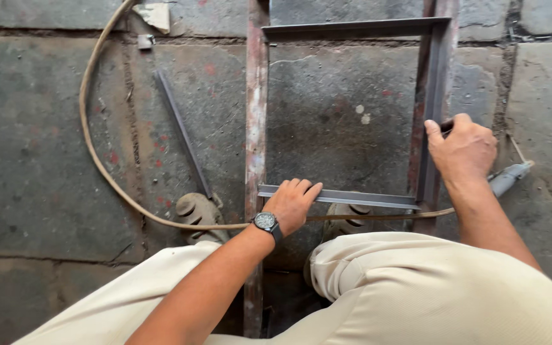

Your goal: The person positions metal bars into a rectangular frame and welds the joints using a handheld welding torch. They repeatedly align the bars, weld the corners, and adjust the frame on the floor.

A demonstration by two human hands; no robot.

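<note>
From the head camera, a person crouches over a stone slab floor, pale trousers filling the lower edge of the picture. The left hand, a wristwatch on its wrist, lies flat with fingers together on the left end of a short grey angle-iron bar and presses it down. That bar runs crosswise between two long rusty rails: its left end meets the left rail, and its right end touches the foot of an upright grey angle-iron bar lying along the right rail. The right hand is curled around this upright bar at about its middle, thumb on the inner side. A third grey bar closes the frame near the far edge of the floor, joining the top of the upright bar.

A thick tan cable loops over the left part of the floor and passes under the left wrist toward a welding electrode holder lying just right of the right forearm. A loose thin bar rests left of the left rail, its near end by a sandalled foot.
</note>
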